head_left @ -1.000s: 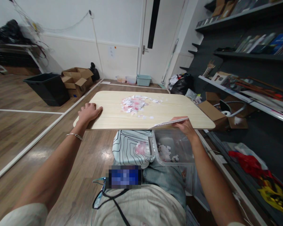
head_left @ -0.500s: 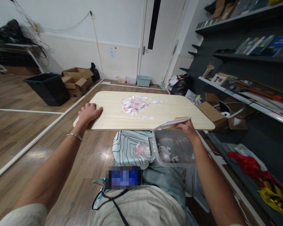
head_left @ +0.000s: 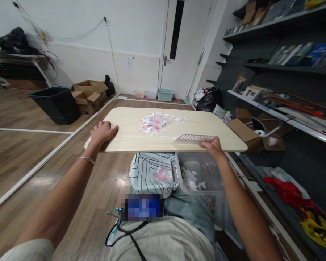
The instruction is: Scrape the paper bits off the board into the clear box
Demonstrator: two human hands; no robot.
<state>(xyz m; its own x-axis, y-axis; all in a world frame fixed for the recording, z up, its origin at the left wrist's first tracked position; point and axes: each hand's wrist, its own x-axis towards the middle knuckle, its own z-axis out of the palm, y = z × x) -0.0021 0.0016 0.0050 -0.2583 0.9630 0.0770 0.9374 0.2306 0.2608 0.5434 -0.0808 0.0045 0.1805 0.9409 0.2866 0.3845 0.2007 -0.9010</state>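
My right hand (head_left: pixel 211 146) is pinching the near right end of a flat white card (head_left: pixel 193 138) with a row of slots along it, fingers curled over its edge, and the card lies pretty much flat on the desk (head_left: pixel 125 136) close to the front edge. Its long side runs left to right, so it stretches from my right hand toward the middle of the desk. My left hand (head_left: pixel 101 132) is resting spread and palm-down on the near left corner of the desk, holding nothing, well apart from the card. The pile of paper scraps (head_left: pixel 153 122) sits ahead and a bit left of the card, with a few stray bits trailing down just beside its far edge, so the right hand is clearly the nearer one. The scraps are small, white and pink, loose and kinda crumpled-looking. Under the desk edge there's a clear tub (head_left: pixel 199 174) with more white bits in it, next to a striped cushion (head_left: pixel 149 172) on my lap.
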